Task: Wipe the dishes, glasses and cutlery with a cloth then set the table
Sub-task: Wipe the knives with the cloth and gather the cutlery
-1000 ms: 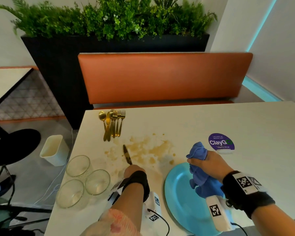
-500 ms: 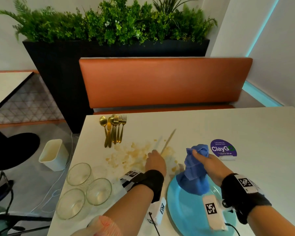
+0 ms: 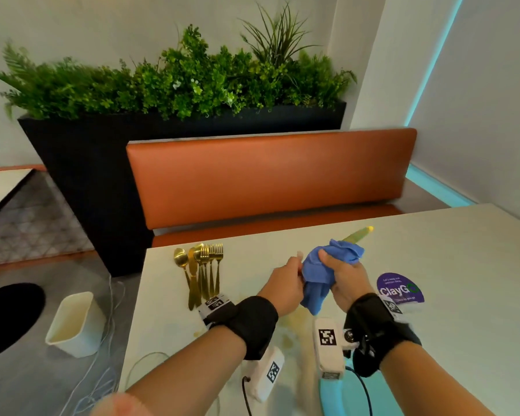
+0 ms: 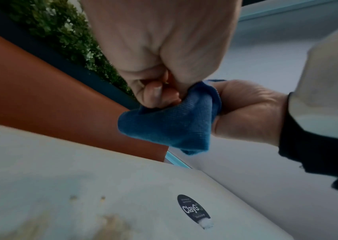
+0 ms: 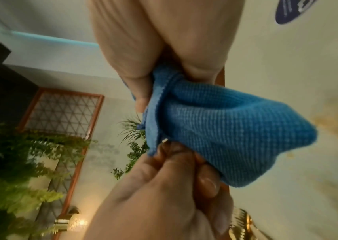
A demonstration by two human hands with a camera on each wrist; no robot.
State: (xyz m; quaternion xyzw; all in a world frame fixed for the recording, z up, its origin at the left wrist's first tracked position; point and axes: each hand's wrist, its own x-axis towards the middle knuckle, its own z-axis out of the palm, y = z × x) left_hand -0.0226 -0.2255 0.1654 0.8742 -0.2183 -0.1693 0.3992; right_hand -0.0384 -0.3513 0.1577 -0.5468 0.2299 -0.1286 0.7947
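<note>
Above the stained table [image 3: 451, 340], my left hand [image 3: 285, 280] grips the handle of a gold knife. My right hand [image 3: 341, 276] holds a blue cloth [image 3: 318, 274] bunched round the blade, and only the blurred blade tip [image 3: 357, 234] sticks out beyond it. In the left wrist view, the left hand [image 4: 159, 92] is curled in a fist against the cloth [image 4: 170, 125]. The right wrist view shows my right hand [image 5: 159, 84] pinching the cloth [image 5: 225, 126]. Several gold forks, spoons and knives [image 3: 200, 265] lie bundled at the table's far left. A blue plate's [image 3: 330, 394] edge shows at the bottom.
Brown stains [image 3: 294, 322] mark the table under my hands. A purple ClayGo sticker [image 3: 400, 288] lies to the right. A white bin [image 3: 75, 322] and cables sit on the floor at left. An orange bench [image 3: 267, 181] and a black planter stand beyond.
My left hand lifted the knife off the stained table and swung it right. My right hand raised the cloth off the plate and closed it round the blade. The head view tilted up.
</note>
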